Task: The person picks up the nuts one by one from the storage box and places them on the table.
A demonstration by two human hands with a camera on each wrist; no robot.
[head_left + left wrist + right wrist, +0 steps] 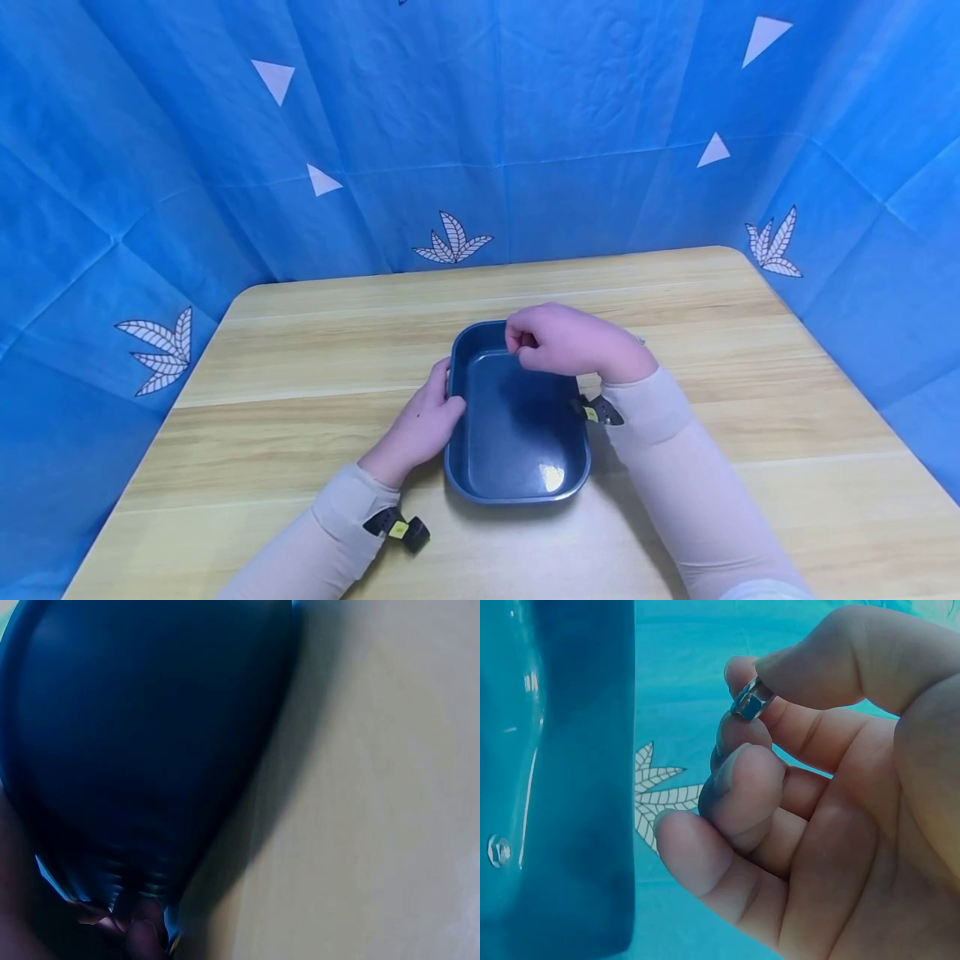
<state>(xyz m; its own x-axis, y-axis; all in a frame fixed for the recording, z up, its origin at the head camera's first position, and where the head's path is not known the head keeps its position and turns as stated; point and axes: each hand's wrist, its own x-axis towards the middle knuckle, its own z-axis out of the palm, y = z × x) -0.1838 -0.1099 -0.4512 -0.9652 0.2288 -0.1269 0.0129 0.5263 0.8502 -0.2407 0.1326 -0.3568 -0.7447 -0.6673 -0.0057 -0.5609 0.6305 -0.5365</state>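
A dark blue rectangular tray (517, 442) stands on the wooden table. My left hand (420, 421) grips its left rim, thumb over the edge and fingers along the outer wall; the left wrist view shows the tray's dark side (150, 735) and my fingertips. Above the tray's far right part is my right hand (566, 340). Between thumb and index finger it pinches a small metal hex nut (751, 703), which the head view hides. Another small hex nut (499, 851) appears against the tray in the right wrist view.
The pale wood table (315, 333) extends around the tray on all sides. A small shiny piece (641, 340) shows just beyond my right wrist, too small to identify. Blue patterned cloth (420, 108) hangs behind and beside the table.
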